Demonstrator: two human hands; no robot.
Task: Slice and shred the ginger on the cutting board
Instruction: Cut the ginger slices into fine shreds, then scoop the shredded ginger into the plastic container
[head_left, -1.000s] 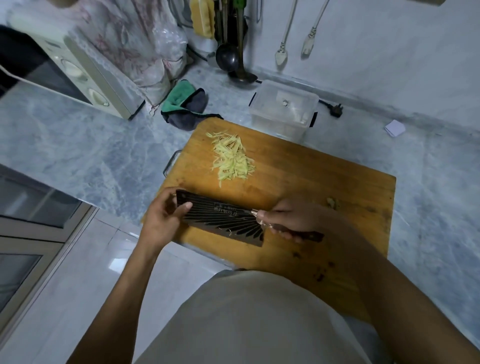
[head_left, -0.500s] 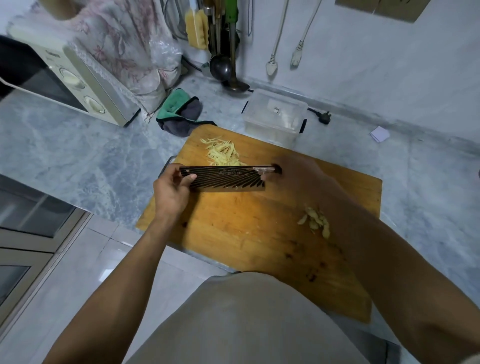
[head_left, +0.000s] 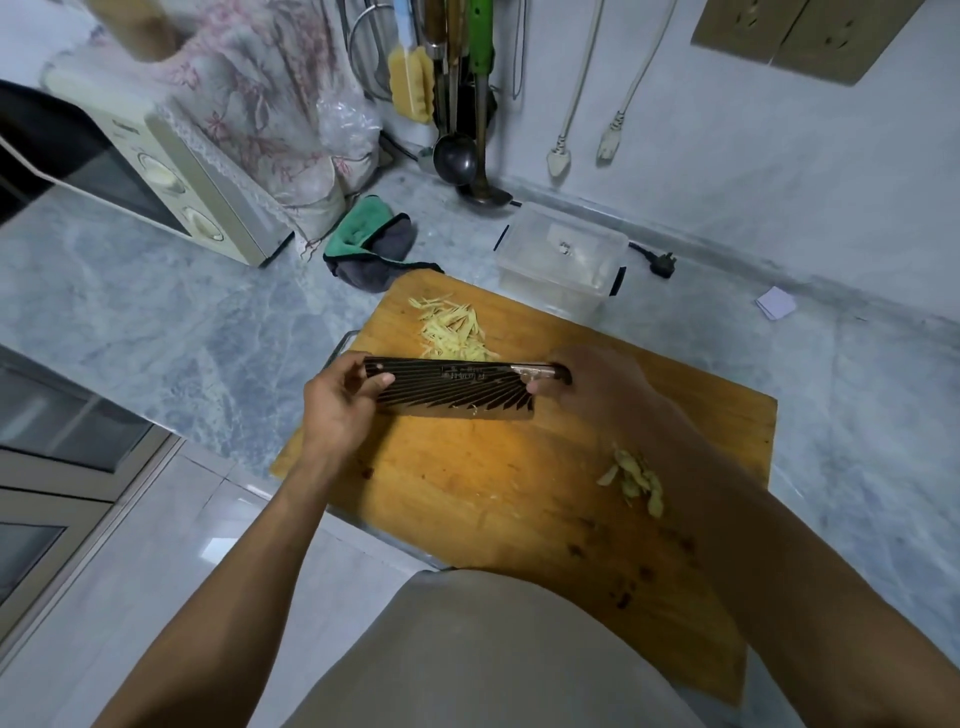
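A wooden cutting board (head_left: 467, 478) lies on the marble counter. A pile of shredded ginger (head_left: 452, 330) sits at the board's far left corner. Several ginger slices (head_left: 636, 478) lie near the board's right side, beside my right forearm. A dark cleaver (head_left: 452, 389) with a fan pattern stands on its edge just in front of the shreds. My right hand (head_left: 592, 384) grips its handle. My left hand (head_left: 337, 410) pinches the blade's far tip, thumb on the near face.
A clear lidded plastic box (head_left: 563, 257) stands behind the board. A green and grey cloth (head_left: 371, 241) lies at the back left, next to a microwave (head_left: 156, 176). Ladles hang on the wall (head_left: 462, 150). The counter edge drops off at the left.
The cleaver moved from the board's near edge up to the shredded pile, both hands going with it. The ginger slices came into view as my right hand left them.
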